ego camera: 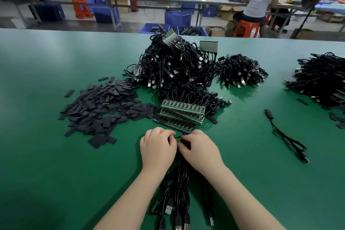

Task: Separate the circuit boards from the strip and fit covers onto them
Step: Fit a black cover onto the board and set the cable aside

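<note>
**Two Hands on a Little Board**

Both hands were curled tight around a small green strip of circuit boards. The left hand pinched one side and the right hand pinched the other, touching in the middle. The strip looked thin, stiff and light, so it would likely snap if bent. Holding the edges seemed safest, not the tiny parts on top. Black cables hung from it toward the person. Soft black covers lay in a pile past the left hand on the green tabletop.
</note>
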